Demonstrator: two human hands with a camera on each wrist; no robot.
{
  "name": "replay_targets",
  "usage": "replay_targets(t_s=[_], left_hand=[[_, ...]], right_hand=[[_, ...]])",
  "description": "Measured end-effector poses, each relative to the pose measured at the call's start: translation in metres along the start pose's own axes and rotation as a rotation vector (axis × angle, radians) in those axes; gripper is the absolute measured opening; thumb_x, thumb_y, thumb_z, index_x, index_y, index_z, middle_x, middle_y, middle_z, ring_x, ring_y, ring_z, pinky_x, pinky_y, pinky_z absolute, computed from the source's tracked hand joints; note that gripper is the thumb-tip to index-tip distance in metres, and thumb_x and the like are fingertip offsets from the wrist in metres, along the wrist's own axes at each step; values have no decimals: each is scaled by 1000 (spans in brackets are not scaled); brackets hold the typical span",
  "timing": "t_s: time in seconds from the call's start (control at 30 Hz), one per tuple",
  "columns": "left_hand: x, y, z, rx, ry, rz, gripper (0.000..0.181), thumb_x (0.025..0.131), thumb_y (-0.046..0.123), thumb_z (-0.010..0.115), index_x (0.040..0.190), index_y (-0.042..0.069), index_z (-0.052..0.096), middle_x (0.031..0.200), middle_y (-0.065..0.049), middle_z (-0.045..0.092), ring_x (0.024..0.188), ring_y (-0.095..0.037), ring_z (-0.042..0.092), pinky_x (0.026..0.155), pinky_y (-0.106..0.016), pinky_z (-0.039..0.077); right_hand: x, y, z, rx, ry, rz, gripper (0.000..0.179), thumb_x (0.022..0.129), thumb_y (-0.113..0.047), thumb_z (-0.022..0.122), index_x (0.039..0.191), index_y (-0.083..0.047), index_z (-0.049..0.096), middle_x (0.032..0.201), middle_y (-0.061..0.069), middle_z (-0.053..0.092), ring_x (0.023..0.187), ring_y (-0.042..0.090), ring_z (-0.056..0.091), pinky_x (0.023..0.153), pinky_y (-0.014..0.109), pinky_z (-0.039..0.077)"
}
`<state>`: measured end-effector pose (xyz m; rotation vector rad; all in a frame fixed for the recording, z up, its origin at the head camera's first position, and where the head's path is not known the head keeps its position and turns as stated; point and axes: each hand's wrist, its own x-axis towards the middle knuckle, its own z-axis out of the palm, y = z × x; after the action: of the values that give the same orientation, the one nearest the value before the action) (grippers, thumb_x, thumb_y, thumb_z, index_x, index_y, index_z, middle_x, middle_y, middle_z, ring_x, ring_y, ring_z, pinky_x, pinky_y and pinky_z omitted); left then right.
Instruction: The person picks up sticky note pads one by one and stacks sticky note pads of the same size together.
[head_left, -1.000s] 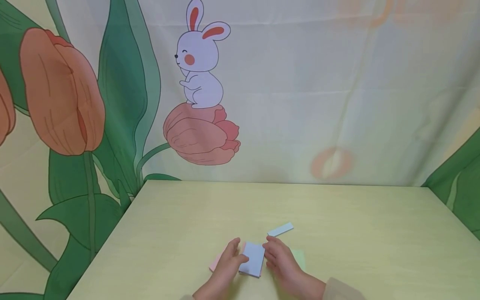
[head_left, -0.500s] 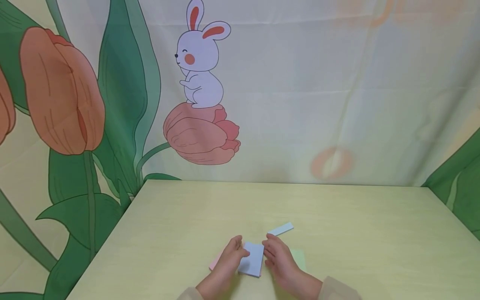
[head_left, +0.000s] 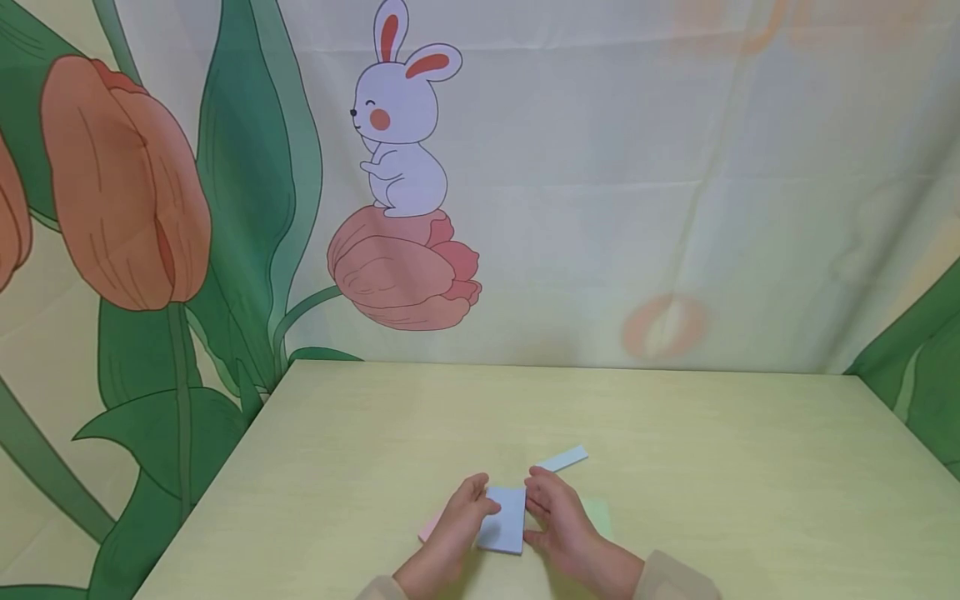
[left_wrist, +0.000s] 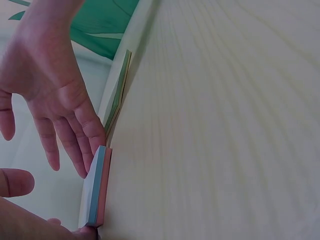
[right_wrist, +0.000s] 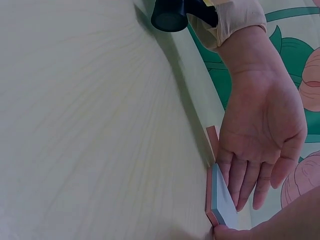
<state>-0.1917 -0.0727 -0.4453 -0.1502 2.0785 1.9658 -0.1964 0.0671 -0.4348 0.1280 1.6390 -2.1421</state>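
Note:
A light-blue pad of paper notes lies flat on the table between my two hands. Beneath it sits a pink pad, its edge showing in both wrist views. My left hand stands on edge along the left side of the stack, fingers straight, thumb out over the blue top. Against the right side is my right hand, its fingertips touching the edges. In the right wrist view the left hand's straight fingers lie along the stack; the left wrist view shows the right hand's extended likewise.
A narrow pale-blue strip pad lies behind the right hand. Part of a green pad shows right of that hand, and a pink piece left of the left one. A printed rabbit curtain hangs behind the table.
The blue pad has turned slightly and lines up more squarely over the pink one, whose edges no longer stick out in the head view. My right hand has shifted slightly left against the stack.

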Motion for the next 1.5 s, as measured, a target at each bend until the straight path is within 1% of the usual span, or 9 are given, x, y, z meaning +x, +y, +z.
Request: replay_targets(t_s=[0.13,0.3,0.5,0.77,1.13,1.3,1.5], left_hand=[[1,1,1,14,14,-6,59,80,6,44,133,-9,24,141,-30,17,130,-43,14,105,-52,16],[1,1,2,22,14,-18,57,80,6,44,133,-7,26,140,-30,18,130,-43,14,105,-53,15],[1,0,2,22,11,-32,57,80,6,44,133,-6,27,141,-30,17,130,-43,13,105,-54,14],[-1,0,3,19,1,-33,56,80,6,44,132,-7,28,141,-31,15,131,-43,12,105,-53,17],[-2,-1,4,24,0,-29,54,80,7,44,131,-6,30,141,-30,15,130,-44,12,104,-55,16],[-2,-1,4,29,7,-23,54,80,7,45,131,-5,31,141,-30,16,130,-44,12,104,-55,15],[-6,2,3,35,3,-42,54,80,6,46,131,-5,31,141,-30,17,130,-45,12,104,-55,14]], right_hand=[[1,-1,0,2,11,14,65,87,-26,37,139,2,9,141,33,7,130,45,8,95,66,19],[2,-1,-1,-3,19,23,65,86,-26,37,138,2,11,141,33,8,129,45,11,95,66,20],[6,0,-2,-44,39,36,63,86,-25,37,138,3,15,141,32,12,128,44,16,94,64,25],[8,0,-3,-82,59,54,59,88,-26,36,136,5,19,140,31,18,126,41,23,93,61,30],[7,-2,-2,-80,59,56,58,88,-24,38,135,5,19,139,31,19,125,40,24,94,61,30],[6,-1,-2,-101,54,42,59,87,-23,39,135,5,20,139,31,21,124,40,26,93,60,31],[2,-3,-3,-138,24,34,59,90,-27,37,136,5,17,139,31,20,124,43,26,97,60,26]])
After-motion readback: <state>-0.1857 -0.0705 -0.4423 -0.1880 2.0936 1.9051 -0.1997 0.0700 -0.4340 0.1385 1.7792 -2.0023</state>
